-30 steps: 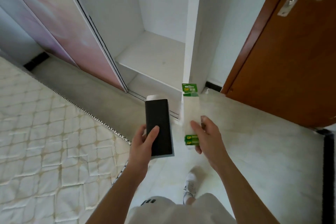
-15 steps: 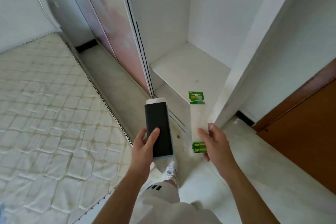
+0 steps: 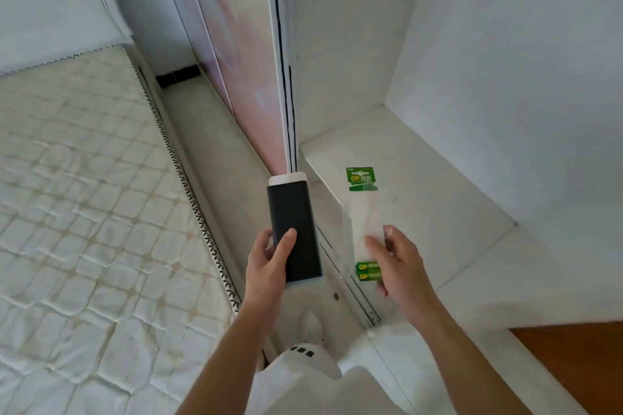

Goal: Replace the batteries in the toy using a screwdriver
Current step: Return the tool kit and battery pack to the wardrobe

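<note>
My left hand (image 3: 269,266) grips a flat black box with a white end (image 3: 294,229), held upright in front of me with the thumb across its dark face. My right hand (image 3: 396,263) holds a long clear battery pack (image 3: 365,222) with a green header card at its top; two green batteries (image 3: 368,272) sit at its lower end by my fingers. The two hands are side by side, a little apart. No toy or screwdriver shows outside the box.
A quilted mattress (image 3: 84,212) fills the left. A narrow floor strip (image 3: 209,158) runs between it and a sliding wardrobe door (image 3: 236,54). The open white wardrobe shelf (image 3: 421,199) lies ahead right. A brown door (image 3: 580,360) is at lower right. My shoe (image 3: 312,327) is below.
The view has swung left: the brown door has slid to the lower right corner and more mattress shows. Both hands keep the same grip on box and battery pack.
</note>
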